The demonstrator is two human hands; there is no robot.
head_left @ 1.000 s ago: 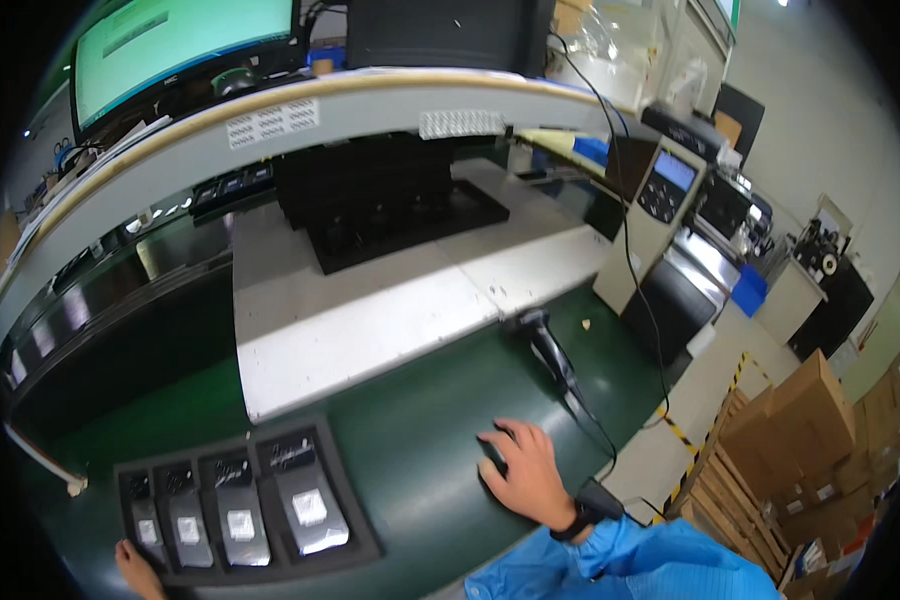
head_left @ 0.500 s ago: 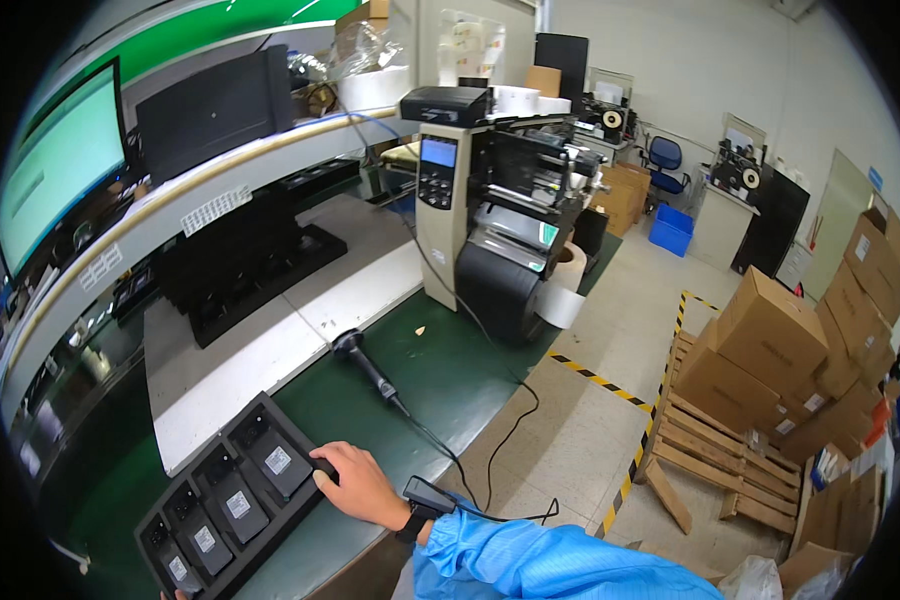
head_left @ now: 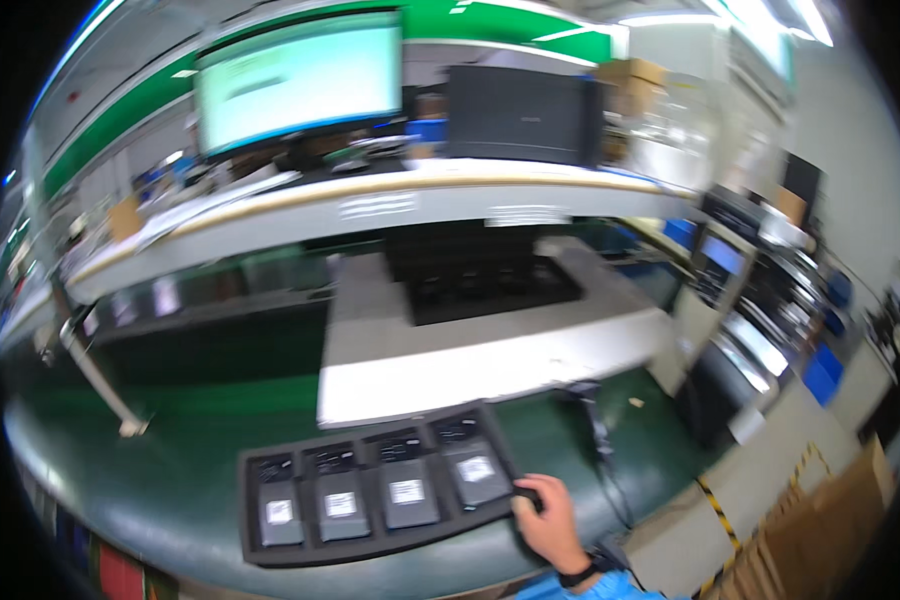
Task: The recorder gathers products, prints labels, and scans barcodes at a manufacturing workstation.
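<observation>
The right hand (head_left: 550, 530) is at the near right corner of a dark tray (head_left: 249, 505), thumb and forefinger curled around a small dark piece (head_left: 529, 497); blur hides whether this grip pinches it firmly or bears on the tray's edge, so I cannot tell. The left hand is out of view. A dark band (head_left: 577, 577) circles the right wrist above a blue sleeve (head_left: 610, 588). The tray lies flat on the green surface (head_left: 190, 440), just in front of a white board (head_left: 410, 385), with four dark flat units (head_left: 407, 514) side by side in its compartments, each bearing a white label (head_left: 478, 468). The tray looks like matte foam: probably light in itself, fairly stiff but apt to flex under its load, and easy on the fingers. The units look smooth, so likely slippery and best kept from knocks. The outer walls at both short ends seem the best hold, kept level and clear of the labels. Farther out, a handheld scanner (head_left: 597, 420) lies right of the tray, a black stack (head_left: 500, 300) sits on the board, and a printer (head_left: 705, 310) stands beyond at right.
</observation>
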